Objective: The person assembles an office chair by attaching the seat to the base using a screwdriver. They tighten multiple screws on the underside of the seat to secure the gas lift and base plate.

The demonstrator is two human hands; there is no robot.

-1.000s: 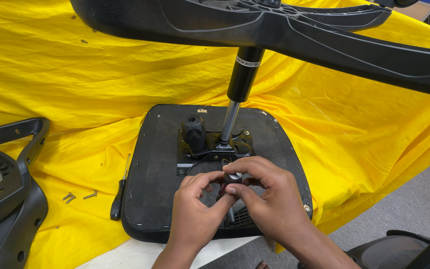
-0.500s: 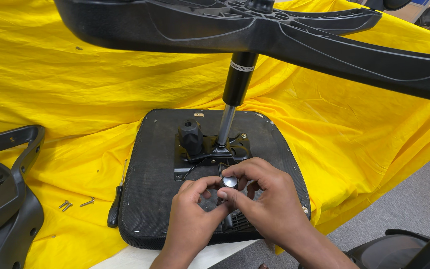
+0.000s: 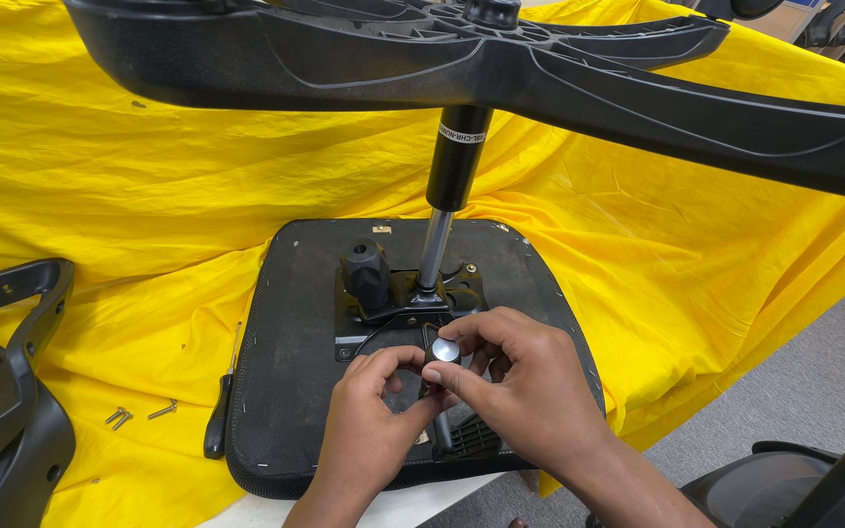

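Small round silver-topped knob (image 3: 445, 351) above seat underside (image 3: 286, 391)

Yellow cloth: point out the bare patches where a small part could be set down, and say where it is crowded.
The yellow cloth lies bare between the upturned seat and the star base overhead, and again right of the seat. It is crowded left of the seat: screwdriver, loose screws, black armrest. Left hand and right hand fill the seat's middle.
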